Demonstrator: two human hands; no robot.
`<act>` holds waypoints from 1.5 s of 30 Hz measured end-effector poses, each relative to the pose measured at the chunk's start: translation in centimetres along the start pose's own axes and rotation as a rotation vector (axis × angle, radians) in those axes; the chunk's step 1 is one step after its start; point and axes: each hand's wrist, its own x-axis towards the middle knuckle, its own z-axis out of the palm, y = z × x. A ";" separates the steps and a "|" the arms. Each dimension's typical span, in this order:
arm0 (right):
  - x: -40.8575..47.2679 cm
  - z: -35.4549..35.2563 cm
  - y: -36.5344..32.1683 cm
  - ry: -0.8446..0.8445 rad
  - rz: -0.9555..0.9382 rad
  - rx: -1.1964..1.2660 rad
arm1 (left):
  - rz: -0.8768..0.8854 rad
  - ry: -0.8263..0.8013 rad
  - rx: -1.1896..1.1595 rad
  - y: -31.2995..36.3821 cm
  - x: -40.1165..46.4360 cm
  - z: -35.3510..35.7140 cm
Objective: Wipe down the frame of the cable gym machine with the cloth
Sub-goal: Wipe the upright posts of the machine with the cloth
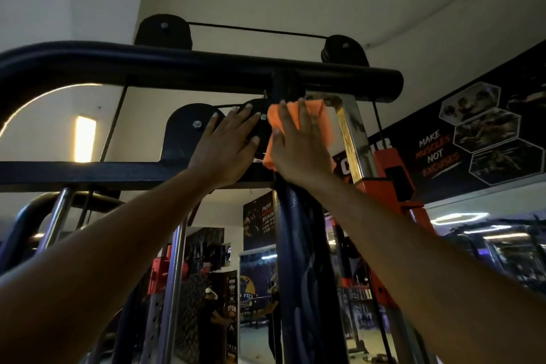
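Two bare arms reach up from the bottom of the view. The right hand (298, 148) lies flat with its fingers straight and spread, pressing an orange cloth (320, 124) against the top of the dark blue post (298, 245) of the machine. The cloth sits just under the thick black top bar (189, 65), where the post meets it. The left hand (227, 145) is just beside the right one, fingers straight and apart, resting flat on a black plate (184, 139) that has a bolt in it. It holds nothing. A flat black beam (88, 173) runs sideways under that hand. A shiny metal strip (350, 139) stands just right of the cloth, with an orange part (396, 180) below it. Above the top bar are two black wheels (164, 31) with a thin cable (257, 29) between them. Farther off, a dark poster (472, 139) on the right wall says "MAKE MUSCLES NOT EXCUSES". A lamp (85, 139) glows on the left wall. Low down there seems to be a mirror (257, 304), but it is dim.
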 end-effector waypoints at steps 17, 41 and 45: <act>2.9 -1.2 -0.5 -0.056 0.013 0.079 | 0.056 0.041 0.075 -0.1 -0.8 1.0; -12.0 0.4 0.7 -0.020 -0.035 0.009 | 0.055 0.024 0.039 2.8 -8.0 2.3; -9.9 -0.3 0.4 -0.087 0.029 0.033 | 0.063 -0.007 0.032 3.0 -9.1 1.9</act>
